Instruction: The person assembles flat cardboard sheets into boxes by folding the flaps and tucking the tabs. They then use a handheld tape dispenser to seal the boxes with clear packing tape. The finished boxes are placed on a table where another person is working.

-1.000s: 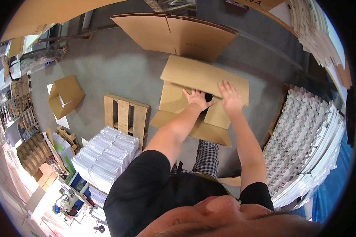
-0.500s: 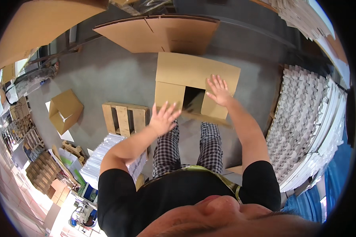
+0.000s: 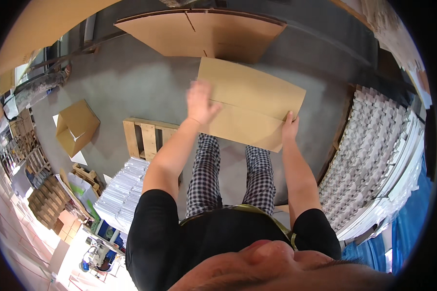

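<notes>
Head view: the left hand (image 3: 200,103) lies spread flat on a closed brown cardboard box (image 3: 250,104). The right hand (image 3: 290,126) grips its near right corner.

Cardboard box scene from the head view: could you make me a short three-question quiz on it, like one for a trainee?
1. True or false: the left hand lies flat on top of the cardboard box.
2. Where does the right hand grip the box? A) its near right edge B) its far left corner C) nowhere
3. Fill in: left of the person's legs, on the floor, lies a wooden ____.

Key: 1 true; 2 A; 3 pallet.
</notes>
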Tool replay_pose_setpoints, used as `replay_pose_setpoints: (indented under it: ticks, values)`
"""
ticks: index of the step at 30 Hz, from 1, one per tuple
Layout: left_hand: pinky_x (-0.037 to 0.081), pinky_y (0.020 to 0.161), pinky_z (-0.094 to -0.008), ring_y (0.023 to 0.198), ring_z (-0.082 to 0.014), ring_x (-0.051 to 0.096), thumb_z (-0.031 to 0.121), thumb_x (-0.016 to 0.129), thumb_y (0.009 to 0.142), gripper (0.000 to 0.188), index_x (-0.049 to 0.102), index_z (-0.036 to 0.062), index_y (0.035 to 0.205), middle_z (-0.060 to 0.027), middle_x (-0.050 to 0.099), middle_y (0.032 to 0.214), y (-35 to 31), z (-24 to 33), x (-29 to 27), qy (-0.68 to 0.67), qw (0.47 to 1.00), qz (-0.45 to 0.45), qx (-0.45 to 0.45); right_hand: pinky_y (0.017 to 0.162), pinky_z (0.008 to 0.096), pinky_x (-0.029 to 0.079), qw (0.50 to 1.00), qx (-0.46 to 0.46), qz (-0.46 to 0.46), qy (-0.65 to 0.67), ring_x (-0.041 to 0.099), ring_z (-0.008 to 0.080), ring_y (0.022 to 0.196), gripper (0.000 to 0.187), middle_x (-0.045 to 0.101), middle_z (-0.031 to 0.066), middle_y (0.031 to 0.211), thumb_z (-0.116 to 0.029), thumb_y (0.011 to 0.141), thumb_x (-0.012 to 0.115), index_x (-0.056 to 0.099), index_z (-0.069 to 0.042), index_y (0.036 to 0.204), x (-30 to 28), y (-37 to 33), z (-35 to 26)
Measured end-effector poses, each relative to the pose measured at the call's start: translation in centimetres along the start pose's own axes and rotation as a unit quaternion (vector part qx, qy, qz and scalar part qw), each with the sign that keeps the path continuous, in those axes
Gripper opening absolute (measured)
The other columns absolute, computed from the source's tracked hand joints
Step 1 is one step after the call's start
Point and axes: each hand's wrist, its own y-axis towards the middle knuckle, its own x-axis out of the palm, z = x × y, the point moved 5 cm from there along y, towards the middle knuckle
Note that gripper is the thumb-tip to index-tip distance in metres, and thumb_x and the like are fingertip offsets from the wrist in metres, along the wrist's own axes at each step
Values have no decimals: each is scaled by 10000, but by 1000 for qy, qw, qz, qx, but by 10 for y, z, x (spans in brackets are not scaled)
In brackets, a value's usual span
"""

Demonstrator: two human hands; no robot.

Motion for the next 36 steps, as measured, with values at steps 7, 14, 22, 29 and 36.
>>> replay_pose_setpoints:
  ticks: [7, 14, 22, 29, 36]
  values:
    - [382, 1052, -343, 1298, -290, 452, 293, 723, 823, 852, 246, 5, 1468, -202, 477, 1387, -15, -35, 15, -430, 862, -136, -229, 971, 375, 406, 999, -12, -8, 38, 512, 300, 1190, 574, 534, 178, 1301, -443, 973, 454, 437, -15, 1355, -13, -21, -19]
    - [400, 1034, -395, 1245, -288, 483, 304, 852, 685, 962, 272, -10, 1385, -180, 492, 1325, -247, -28, -54, -437, 866, -90, -228, 851, 320, 453, 983, -100, -92, 120, 570, 208, 988, 475, 598, 128, 1117, -351, 966, 495, 484, 16, 1268, -73, -80, 47]
    - [470, 944, -373, 1156, -275, 550, 333, 863, 666, 909, 321, -11, 1310, -168, 521, 1230, -376, -11, -161, -445, 859, 60, -246, 865, 330, 467, 927, -322, -154, 110, 596, 222, 999, 513, 630, 135, 1092, -369, 942, 548, 494, 33, 1256, -107, -183, -43]
    - [464, 940, -327, 1158, -205, 548, 157, 773, 777, 739, 352, -4, 1362, -134, 548, 1272, -415, -74, -286, -469, 811, 195, -290, 889, 331, 475, 869, -445, -215, 4, 633, 254, 1029, 494, 648, 155, 1160, -315, 908, 602, 508, -47, 1312, -36, -310, -241]
    - [470, 908, -301, 1057, -173, 600, 122, 675, 845, 509, 505, 8, 1311, -84, 641, 1145, -486, -180, -428, -482, 731, 392, -282, 785, 340, 513, 733, -594, -301, -141, 692, 251, 875, 583, 697, 146, 1010, -377, 846, 667, 514, -82, 1326, 61, -513, -421]
